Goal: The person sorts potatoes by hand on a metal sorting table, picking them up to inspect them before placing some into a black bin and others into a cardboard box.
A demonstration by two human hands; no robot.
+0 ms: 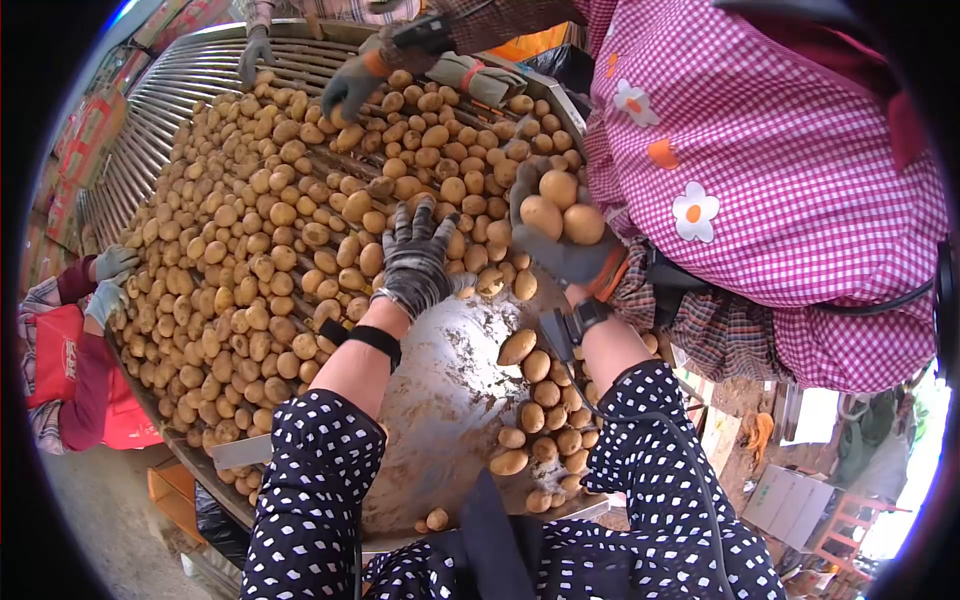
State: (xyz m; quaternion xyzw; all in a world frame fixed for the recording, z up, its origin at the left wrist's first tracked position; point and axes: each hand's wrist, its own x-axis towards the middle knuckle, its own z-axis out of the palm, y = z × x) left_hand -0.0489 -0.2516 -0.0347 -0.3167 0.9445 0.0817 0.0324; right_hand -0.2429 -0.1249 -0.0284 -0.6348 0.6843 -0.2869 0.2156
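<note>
Tan, dirt-flecked potatoes (225, 215) crowd the tray (430, 430), upper left to centre! The left hand (418, 262) splays over them, grasping nothing; a co-worker's glove (560, 257), cradling three, blocks the right hand (576, 294), grip unclear.

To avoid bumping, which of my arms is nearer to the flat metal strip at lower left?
Left. Your left arm is close beside the metal strip. Your right arm is farther right, past the bare tray surface.

Right hand (525, 188) — partly hidden behind glove (562, 258)
</note>
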